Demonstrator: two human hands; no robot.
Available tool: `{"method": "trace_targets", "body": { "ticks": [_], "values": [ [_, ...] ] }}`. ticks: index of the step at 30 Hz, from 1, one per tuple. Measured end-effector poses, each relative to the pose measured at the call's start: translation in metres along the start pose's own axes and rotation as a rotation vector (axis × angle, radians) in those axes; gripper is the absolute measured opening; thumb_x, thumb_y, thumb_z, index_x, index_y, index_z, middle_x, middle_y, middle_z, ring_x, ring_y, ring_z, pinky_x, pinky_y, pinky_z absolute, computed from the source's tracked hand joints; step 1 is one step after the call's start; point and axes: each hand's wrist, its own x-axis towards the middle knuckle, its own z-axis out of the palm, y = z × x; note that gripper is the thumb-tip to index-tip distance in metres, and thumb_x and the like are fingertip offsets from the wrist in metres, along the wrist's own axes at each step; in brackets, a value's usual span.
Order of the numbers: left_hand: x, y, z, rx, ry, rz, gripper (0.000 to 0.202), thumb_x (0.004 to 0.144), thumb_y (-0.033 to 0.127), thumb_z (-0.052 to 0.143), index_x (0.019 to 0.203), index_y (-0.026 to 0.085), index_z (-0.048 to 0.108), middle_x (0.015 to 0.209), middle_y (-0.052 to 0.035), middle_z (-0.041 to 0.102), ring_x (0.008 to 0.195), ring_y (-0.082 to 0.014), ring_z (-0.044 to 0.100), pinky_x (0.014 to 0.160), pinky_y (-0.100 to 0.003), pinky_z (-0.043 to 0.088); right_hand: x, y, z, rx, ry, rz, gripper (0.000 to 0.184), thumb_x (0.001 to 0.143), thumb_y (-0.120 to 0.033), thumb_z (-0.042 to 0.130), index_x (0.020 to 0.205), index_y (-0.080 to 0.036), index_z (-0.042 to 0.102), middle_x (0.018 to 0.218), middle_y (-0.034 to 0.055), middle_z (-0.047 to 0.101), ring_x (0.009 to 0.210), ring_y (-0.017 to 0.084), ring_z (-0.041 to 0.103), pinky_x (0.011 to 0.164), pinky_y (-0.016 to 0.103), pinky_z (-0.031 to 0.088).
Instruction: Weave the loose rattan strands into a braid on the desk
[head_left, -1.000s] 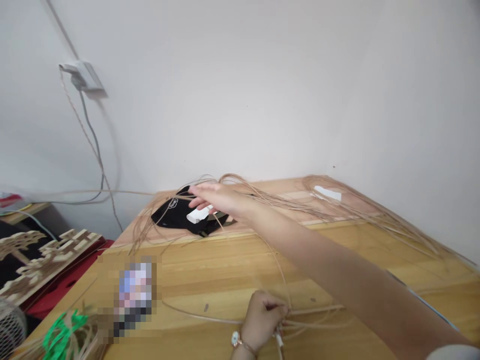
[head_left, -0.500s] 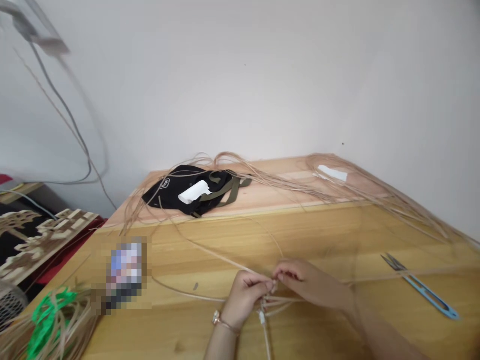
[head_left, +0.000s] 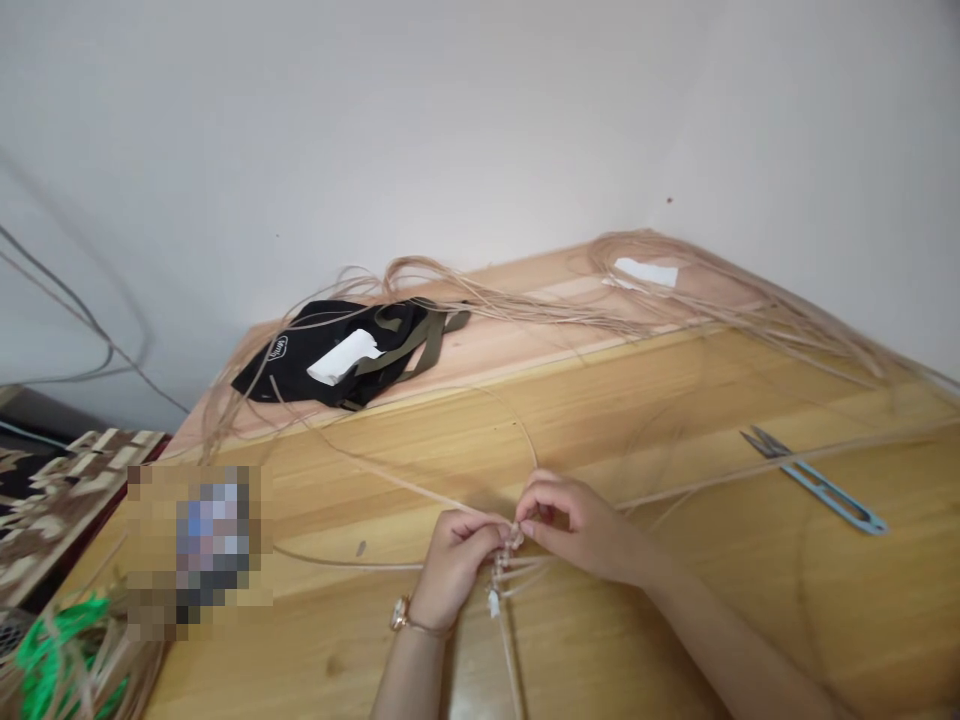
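Observation:
Low in the middle of the head view, both hands meet at a small piece of weaving point(head_left: 504, 566) made of thin pale strands like cane or rattan. My left hand point(head_left: 459, 560), with a watch point(head_left: 400, 612) on its wrist, pinches the piece from the left between thumb and finger. From the right, my right hand point(head_left: 574, 515) pinches a strand at the top end of the weaving. Long strands point(head_left: 405, 486) fan out left, right and upward. Below the hands, a bit of white tape or paper point(head_left: 493, 602) wraps a strand running towards me.
Blue-handled thread snips point(head_left: 825, 485) lie to the right, partly crossed by strands. A black bag point(head_left: 315, 350) with a white roll point(head_left: 343, 357) sits at the back. Loose strands point(head_left: 510, 303) run along the wall. A bundle with green ribbon point(head_left: 56, 655) and a blurred-out item point(head_left: 217, 535) are at left.
The view has shifted, so the table things appear further left and higher. Both hands stay together at the weaving; the right hand's fingers have closed in nearer to the left hand's.

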Motion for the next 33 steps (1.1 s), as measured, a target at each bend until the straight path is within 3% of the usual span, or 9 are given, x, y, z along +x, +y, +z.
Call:
{"method": "trace_targets", "body": {
  "ticks": [10,19,33],
  "values": [
    [0.0013,-0.0024,0.0002,0.051,0.054,0.06,0.02,0.063,0.017,0.05,0.048,0.01,0.061,0.044,0.0003,0.054,0.041,-0.0068,0.043,0.041,-0.016,0.034,0.0011,-0.002,0.0016,-0.038,0.005,-0.018,0.012,0.078,-0.022,0.048,0.078,-0.016,0.059,0.077,0.0005,0.049,0.068,0.007,0.045,0.061,0.018,0.034],
    [0.0005,-0.0041,0.0012,-0.009,0.072,0.049,0.017,0.063,0.017,0.052,0.052,0.01,0.063,0.048,-0.0007,0.059,0.043,-0.0091,0.05,0.043,-0.018,0.041,0.0015,-0.0022,0.0008,-0.006,-0.017,0.022,0.013,0.077,-0.022,0.049,0.077,-0.016,0.061,0.075,0.0003,0.05,0.065,0.007,0.048,0.06,0.017,0.036],
    [-0.0008,-0.005,0.0027,0.126,0.067,0.135,0.021,0.067,0.015,0.046,0.052,0.012,0.061,0.049,-0.0004,0.058,0.047,-0.0091,0.05,0.047,-0.018,0.04,-0.0005,-0.0064,-0.0004,-0.062,-0.008,0.019,0.011,0.075,-0.019,0.051,0.075,-0.016,0.062,0.069,-0.0013,0.051,0.061,0.006,0.043,0.056,0.017,0.031]
  ]
}}
